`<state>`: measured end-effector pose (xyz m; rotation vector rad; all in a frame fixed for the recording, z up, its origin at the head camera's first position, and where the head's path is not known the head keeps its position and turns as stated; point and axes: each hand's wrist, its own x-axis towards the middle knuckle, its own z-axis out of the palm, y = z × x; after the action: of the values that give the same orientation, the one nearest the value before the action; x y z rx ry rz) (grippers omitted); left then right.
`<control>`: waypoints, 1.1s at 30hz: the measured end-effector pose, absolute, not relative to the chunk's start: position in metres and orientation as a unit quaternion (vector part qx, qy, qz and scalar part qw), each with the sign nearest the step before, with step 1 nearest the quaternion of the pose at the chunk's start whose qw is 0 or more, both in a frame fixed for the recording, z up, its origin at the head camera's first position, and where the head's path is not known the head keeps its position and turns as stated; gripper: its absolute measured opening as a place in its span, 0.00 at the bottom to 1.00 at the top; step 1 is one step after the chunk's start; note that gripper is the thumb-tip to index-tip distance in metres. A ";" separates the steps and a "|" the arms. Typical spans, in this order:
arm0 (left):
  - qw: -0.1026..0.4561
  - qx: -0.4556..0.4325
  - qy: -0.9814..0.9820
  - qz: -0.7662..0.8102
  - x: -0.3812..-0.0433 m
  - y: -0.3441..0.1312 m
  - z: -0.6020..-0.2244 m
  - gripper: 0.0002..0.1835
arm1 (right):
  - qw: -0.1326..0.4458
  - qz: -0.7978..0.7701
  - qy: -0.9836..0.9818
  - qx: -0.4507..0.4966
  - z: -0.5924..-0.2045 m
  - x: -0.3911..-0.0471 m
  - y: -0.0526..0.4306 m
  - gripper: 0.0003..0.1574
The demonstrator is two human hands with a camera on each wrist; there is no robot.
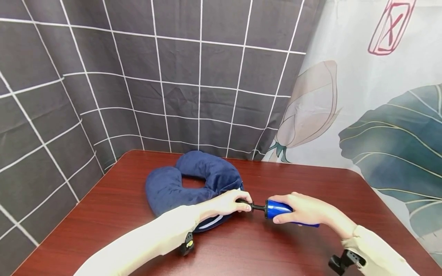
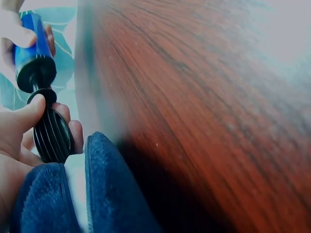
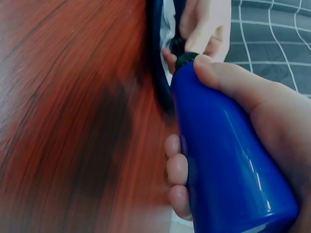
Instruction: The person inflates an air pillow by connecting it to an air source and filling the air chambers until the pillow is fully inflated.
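A blue hand pump (image 1: 276, 209) is held between my two hands, just right of a navy U-shaped neck pillow (image 1: 165, 188). My right hand (image 1: 305, 209) grips the pump's blue barrel (image 3: 223, 145), thumb along one side and fingers round the other. The left hand (image 1: 229, 202) holds the pump's black ribbed handle (image 2: 52, 136), its thumb near the handle's collar. A short stretch of black rod shows between handle and barrel. The left hand overlaps the pillow's near right end, where a white strip (image 2: 77, 189) shows along an open zipper edge.
The pillow lies on a reddish-brown wooden table (image 1: 114, 207). Behind it hangs a dark grey cloth (image 1: 179, 99) with white grid lines, and to the right a pale curtain (image 1: 321, 145) with flower and leaf prints. Both sleeved wrists carry black camera mounts (image 1: 187, 244).
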<state>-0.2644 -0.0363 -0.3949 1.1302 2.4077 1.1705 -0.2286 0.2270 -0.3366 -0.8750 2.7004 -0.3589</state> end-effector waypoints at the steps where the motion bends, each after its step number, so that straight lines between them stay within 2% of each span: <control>1: 0.116 0.388 0.822 0.400 -0.265 -0.036 -0.395 0.07 | 0.137 -0.123 0.934 -0.306 -0.337 -0.231 0.223 0.41; 8: 0.115 0.393 0.818 0.404 -0.266 -0.035 -0.396 0.07 | 0.121 -0.106 0.934 -0.319 -0.341 -0.239 0.202 0.39; 16: 0.106 0.393 0.830 0.382 -0.268 -0.038 -0.391 0.08 | 0.117 -0.097 0.939 -0.309 -0.334 -0.236 0.206 0.42; 33: 0.101 0.404 0.831 0.369 -0.270 -0.048 -0.390 0.08 | 0.137 -0.163 0.925 -0.314 -0.316 -0.213 0.282 0.39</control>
<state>-0.2701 -0.0475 -0.3896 1.1923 2.4559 1.0886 -0.2125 0.2822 -0.3155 -0.9100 2.6781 -0.4723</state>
